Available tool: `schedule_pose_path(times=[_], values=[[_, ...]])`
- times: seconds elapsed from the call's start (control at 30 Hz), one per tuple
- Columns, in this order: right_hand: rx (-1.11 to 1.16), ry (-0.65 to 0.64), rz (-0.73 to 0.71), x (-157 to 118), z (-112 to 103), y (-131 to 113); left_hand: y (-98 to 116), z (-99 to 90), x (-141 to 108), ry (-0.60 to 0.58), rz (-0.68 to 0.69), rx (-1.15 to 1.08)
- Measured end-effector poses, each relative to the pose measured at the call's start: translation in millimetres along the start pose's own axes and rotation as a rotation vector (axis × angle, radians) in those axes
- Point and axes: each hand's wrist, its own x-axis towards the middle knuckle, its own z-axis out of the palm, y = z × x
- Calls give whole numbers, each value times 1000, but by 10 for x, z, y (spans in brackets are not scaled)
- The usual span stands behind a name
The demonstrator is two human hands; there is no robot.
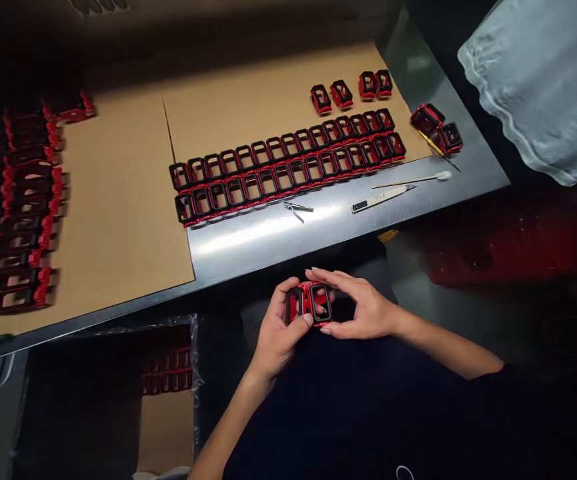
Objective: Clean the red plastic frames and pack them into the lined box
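Note:
In front of my body, below the table edge, a red and black plastic frame (pixel 307 293) is held up with a black-rimmed window facing me. It shows two openings side by side; whether it is one part or two I cannot tell. My left hand (pixel 277 335) grips it from the left, thumb across the front near its lower middle. On the right, my right hand (pixel 365 309) curves round it with fingers along the top and thumb at the bottom corner. Fingers behind the frame are partly hidden.
Similar frames (pixel 282 166) stand in two long rows on brown cardboard (pixel 118 200). Near the metal table edge lie clippers (pixel 298 208), a pale pen-like tool (pixel 383 198), a cotton swab (pixel 413 181) and a yellow-handled tool (pixel 431 143). More frames (pixel 43 220) are stacked left.

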Motion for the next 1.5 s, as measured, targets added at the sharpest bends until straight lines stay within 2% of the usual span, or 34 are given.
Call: schedule_pose_path(times=[0.1, 0.2, 0.33, 0.47, 0.67, 0.77, 0.9, 1.0, 1.17, 1.33, 1.5], values=[[-126, -23, -73, 11, -3, -49, -38, 25, 28, 25, -83, -56], [-150, -8, -124, 52, 19, -85, -64, 22, 48, 61, -136, -162], [-101, 75, -60, 101, 64, -82, -58, 2, 54, 78, -226, -288], [-84, 75, 28, 128, 72, -72, -69, 13, 64, 54, -255, -329], [212, -50, 161, 71, -13, -18, -115, 33, 72, 84, -163, -212], [327, -113, 185, 27, 2, 44, -138, -4, 34, 61, -140, -152], [420, -151, 200, 20, 79, 98, -173, -77, -39, 10, 32, 49], [421, -144, 150, 36, 103, 109, -200, -116, -80, 19, 123, 149], [341, -142, 91, 38, 81, 113, -239, -160, -110, 48, 122, 235], [322, -132, 132, 37, 89, 106, -262, -182, -104, 1, 118, 231], [340, -154, 142, 52, 103, 108, -290, -217, -114, 14, 153, 230]])
